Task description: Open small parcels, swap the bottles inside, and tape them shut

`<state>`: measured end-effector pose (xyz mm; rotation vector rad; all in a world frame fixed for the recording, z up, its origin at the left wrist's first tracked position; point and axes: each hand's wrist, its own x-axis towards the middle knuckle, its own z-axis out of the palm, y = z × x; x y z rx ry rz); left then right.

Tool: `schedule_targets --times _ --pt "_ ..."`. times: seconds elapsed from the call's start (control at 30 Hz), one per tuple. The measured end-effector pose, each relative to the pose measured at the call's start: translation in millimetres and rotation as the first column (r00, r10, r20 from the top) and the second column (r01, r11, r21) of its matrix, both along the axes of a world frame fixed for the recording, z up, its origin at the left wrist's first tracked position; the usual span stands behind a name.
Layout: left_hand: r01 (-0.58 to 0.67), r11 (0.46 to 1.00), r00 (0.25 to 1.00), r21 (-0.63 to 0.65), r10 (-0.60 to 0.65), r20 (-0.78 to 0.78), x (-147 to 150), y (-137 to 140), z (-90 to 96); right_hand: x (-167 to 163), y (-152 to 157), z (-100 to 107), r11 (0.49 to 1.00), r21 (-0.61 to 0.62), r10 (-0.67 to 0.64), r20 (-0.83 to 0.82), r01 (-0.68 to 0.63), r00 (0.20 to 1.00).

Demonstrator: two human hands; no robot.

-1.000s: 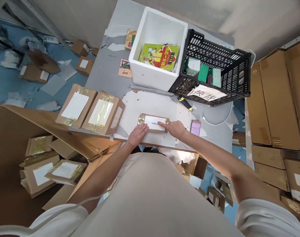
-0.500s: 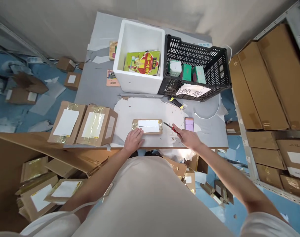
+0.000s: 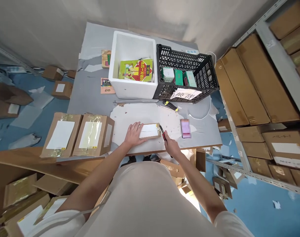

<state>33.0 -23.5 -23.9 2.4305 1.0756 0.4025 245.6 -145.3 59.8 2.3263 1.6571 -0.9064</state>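
Gripping knife (image 3: 162, 131), right hand (image 3: 171, 145) curled, left hand (image 3: 134, 134) spread on box (image 3: 150, 131)

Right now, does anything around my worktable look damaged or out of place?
Yes: the grey table covering looks torn, with a ragged white patch around the small box. Loose paper also lies on the blue floor to the left, like litter.

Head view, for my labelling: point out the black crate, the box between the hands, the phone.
Black crate (image 3: 206, 94), head view: front wall.
Box (image 3: 150, 128), head view: white label.
Phone (image 3: 185, 127), head view: screen.
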Motion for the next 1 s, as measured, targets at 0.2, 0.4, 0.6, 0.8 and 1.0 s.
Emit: schedule_targets --times 0.2,0.4,0.6,0.8,1.0 --pt "-0.024 1.0 0.998 0.004 0.024 0.057 2 -2 -0.6 -40 16 3 0.995 -0.097 -0.003 0.24 0.028 0.971" --pt "-0.052 0.997 0.996 0.05 0.056 -0.07 5 -4 -0.1 -46 16 12 0.978 -0.21 0.051 0.297 0.013 0.953" --pt "-0.039 0.998 0.992 0.049 0.044 -0.115 5 -3 2.5 -33 9 29 0.964 -0.263 0.107 0.236 -0.043 0.966" --pt "-0.094 0.995 0.986 0.02 0.096 -0.136 10 -6 9.4 -15 -21 32 0.978 -0.006 -0.21 -0.051 0.21 0.976" --pt "-0.283 0.958 0.948 -0.049 0.272 -0.168 21 -23 19.8 -43 -7 -36 0.563 -0.17 -0.556 -0.802 0.809 0.219"
